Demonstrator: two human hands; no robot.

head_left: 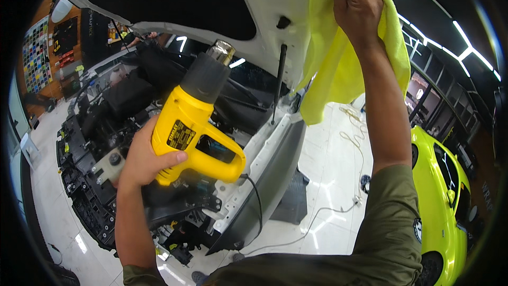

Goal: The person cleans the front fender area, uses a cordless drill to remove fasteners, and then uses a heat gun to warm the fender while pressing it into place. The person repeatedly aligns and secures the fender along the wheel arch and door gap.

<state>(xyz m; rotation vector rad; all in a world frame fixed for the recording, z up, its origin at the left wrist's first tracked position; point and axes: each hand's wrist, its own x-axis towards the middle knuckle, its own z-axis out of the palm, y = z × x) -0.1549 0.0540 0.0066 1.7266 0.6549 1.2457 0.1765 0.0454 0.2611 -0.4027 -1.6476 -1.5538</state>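
Observation:
My left hand [142, 154] is wrapped round the rear body of a yellow heat gun [182, 122], held above the engine bay. The gun's dark collar and metal nozzle tip upward and to the right, and its loop handle points right with nothing in it. From the handle a dark cord [257, 196] hangs down. High on the right, my right hand [360, 8] grips a bright yellow-green cloth [333, 69], which drapes down beside the raised car hood [286, 0]. The cloth partly covers the hood's edge; whether it touches the metal I cannot tell.
An open engine bay [132, 90] lies under the hood, with a thin strut [280, 74] at its right side. The cord runs across the white tiled floor [330, 153] to a plug connection. A lime-green car [439, 190] stands at right. Another person's arm [138, 41] shows at the far left.

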